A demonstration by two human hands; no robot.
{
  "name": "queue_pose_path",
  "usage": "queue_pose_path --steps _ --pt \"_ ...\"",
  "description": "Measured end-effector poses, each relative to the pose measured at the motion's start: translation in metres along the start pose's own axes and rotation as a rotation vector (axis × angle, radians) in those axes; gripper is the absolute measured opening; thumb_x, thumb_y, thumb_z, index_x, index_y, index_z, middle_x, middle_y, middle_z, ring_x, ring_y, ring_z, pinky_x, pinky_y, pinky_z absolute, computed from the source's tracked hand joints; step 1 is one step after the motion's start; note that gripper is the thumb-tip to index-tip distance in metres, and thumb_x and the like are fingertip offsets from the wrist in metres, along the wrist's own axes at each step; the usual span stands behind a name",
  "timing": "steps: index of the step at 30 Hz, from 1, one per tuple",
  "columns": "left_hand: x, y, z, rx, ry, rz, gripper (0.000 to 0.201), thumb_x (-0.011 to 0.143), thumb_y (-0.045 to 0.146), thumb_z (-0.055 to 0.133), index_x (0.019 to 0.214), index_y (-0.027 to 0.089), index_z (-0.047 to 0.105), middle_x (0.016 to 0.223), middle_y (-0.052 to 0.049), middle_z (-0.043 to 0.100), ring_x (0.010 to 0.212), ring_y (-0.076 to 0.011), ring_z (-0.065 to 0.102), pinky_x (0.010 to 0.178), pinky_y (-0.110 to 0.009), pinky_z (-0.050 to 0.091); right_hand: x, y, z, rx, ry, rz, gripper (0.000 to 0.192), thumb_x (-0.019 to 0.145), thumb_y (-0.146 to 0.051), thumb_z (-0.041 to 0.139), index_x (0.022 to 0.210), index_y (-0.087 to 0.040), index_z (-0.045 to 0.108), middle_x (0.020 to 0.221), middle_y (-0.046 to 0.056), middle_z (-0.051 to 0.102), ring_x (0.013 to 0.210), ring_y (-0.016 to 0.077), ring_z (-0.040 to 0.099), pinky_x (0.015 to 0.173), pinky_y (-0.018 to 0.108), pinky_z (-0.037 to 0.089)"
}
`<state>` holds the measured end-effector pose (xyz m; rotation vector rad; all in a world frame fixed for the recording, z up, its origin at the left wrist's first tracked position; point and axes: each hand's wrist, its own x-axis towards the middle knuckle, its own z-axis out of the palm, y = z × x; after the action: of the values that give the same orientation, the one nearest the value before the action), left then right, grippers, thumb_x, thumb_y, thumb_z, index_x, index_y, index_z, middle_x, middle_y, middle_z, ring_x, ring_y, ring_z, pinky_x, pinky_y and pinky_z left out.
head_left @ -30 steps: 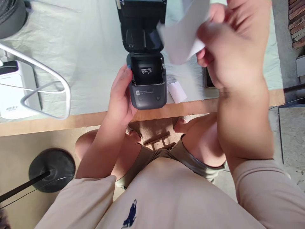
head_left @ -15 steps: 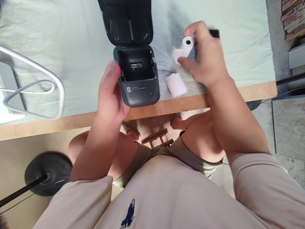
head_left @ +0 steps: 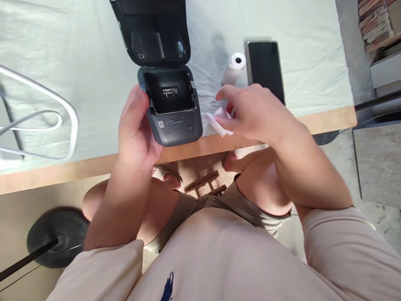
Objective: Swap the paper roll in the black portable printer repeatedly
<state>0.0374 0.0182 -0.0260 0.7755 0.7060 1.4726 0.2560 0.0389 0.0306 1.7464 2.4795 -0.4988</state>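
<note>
Head view, looking down past a beige shirt and bare knees to the table edge (head_left: 78, 165). Nearest on the pale cloth (head_left: 94, 62): a grey printer (head_left: 173, 117), lid (head_left: 153, 31) swung up and back, paper bay bare except for a small label. Left hand (head_left: 136, 129) wrapped around the printer's left side, thumb up by the open bay, gripping the body. Just right of the printer, right hand (head_left: 250, 113) lowered over a small paper roll (head_left: 219, 121) lying on its side at the table edge; fingertips curled onto the roll, touching it (lifted or merely pinched, cannot tell). Farther back, a second paper roll (head_left: 233, 69), hollow core showing, beside a dark phone (head_left: 265, 69) lying flat. Far left, a white wire frame (head_left: 67, 108).
</note>
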Motion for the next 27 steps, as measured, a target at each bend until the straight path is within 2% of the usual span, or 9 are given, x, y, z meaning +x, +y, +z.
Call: queue_pose_path --steps 3,6,8,11,14,18,22,24,27 --pt "0.000 0.000 -0.002 -0.004 -0.045 -0.006 0.029 0.105 0.024 0.051 0.100 0.017 0.078 0.096 -0.005 0.078 0.091 -0.0198 0.072 0.083 -0.030 0.060 0.001 0.006 -0.001 0.144 0.038 -0.012 0.034 0.084 -0.033 0.074 0.117 -0.025 0.071 0.089 0.005 0.074 0.073 0.0233 0.064 0.068 0.036 0.043" --pt "-0.001 0.000 -0.001 -0.071 -0.029 -0.014 0.032 0.107 0.021 0.046 0.100 0.013 0.076 0.093 -0.006 0.076 0.084 -0.0172 0.070 0.080 -0.030 0.060 0.004 0.015 -0.007 0.641 0.277 -0.130 0.038 0.078 -0.023 0.074 0.116 -0.020 0.070 0.082 -0.001 0.066 0.062 0.0138 0.056 0.062 0.032 0.041" --pt "-0.002 0.000 0.001 -0.096 -0.049 -0.004 0.037 0.107 0.018 0.040 0.099 0.012 0.076 0.093 -0.008 0.074 0.092 -0.0191 0.071 0.082 -0.031 0.060 0.009 0.018 -0.007 1.030 0.422 -0.294 0.028 0.079 -0.020 0.069 0.106 -0.021 0.067 0.080 -0.004 0.059 0.060 0.0107 0.053 0.057 0.030 0.040" --pt "-0.002 0.000 0.004 -0.081 -0.098 -0.004 0.039 0.108 0.021 0.038 0.099 0.014 0.076 0.098 -0.009 0.071 0.117 -0.0237 0.067 0.086 -0.031 0.059 0.023 0.014 0.001 1.391 0.411 -0.365 0.020 0.077 -0.022 0.067 0.096 -0.024 0.059 0.082 -0.006 0.058 0.070 0.0101 0.059 0.065 0.028 0.050" --pt "-0.002 0.002 0.005 -0.048 -0.060 -0.013 0.034 0.108 0.022 0.044 0.099 0.016 0.076 0.098 -0.007 0.072 0.102 -0.0201 0.068 0.080 -0.028 0.057 0.034 0.003 0.009 1.528 0.382 -0.353 0.042 0.061 -0.021 0.068 0.098 -0.025 0.049 0.086 -0.005 0.056 0.083 0.0123 0.063 0.077 0.029 0.058" --pt "-0.001 0.001 -0.002 -0.018 -0.033 -0.044 0.024 0.106 0.024 0.051 0.104 0.016 0.074 0.093 -0.004 0.072 0.079 -0.0164 0.065 0.074 -0.028 0.056 0.033 -0.014 0.008 1.572 0.347 -0.338 0.042 0.069 -0.023 0.068 0.103 -0.027 0.045 0.094 -0.004 0.053 0.087 0.0134 0.061 0.073 0.027 0.056" --pt "-0.002 -0.001 -0.007 0.070 -0.047 -0.051 0.016 0.100 0.035 0.063 0.108 0.024 0.072 0.108 -0.006 0.073 0.103 -0.0243 0.070 0.080 -0.032 0.059 0.027 -0.023 0.004 1.299 0.496 -0.389 0.019 0.084 -0.028 0.069 0.092 -0.026 0.051 0.090 -0.001 0.054 0.090 0.0166 0.058 0.087 0.032 0.052" --pt "-0.006 -0.001 -0.005 0.076 -0.029 -0.059 0.018 0.101 0.033 0.061 0.114 0.023 0.070 0.115 -0.007 0.072 0.119 -0.0267 0.068 0.088 -0.034 0.061 0.028 -0.024 0.006 1.053 0.579 -0.436 0.023 0.084 -0.031 0.072 0.085 -0.025 0.050 0.089 0.000 0.055 0.086 0.0167 0.054 0.086 0.033 0.048" --pt "-0.011 0.003 0.000 0.044 0.020 -0.066 0.019 0.102 0.024 0.058 0.117 0.018 0.067 0.105 -0.007 0.071 0.125 -0.0251 0.067 0.101 -0.036 0.058 0.031 -0.026 0.009 0.784 0.607 -0.444 0.020 0.080 -0.026 0.070 0.085 -0.026 0.050 0.090 0.000 0.061 0.081 0.0179 0.055 0.076 0.034 0.045"
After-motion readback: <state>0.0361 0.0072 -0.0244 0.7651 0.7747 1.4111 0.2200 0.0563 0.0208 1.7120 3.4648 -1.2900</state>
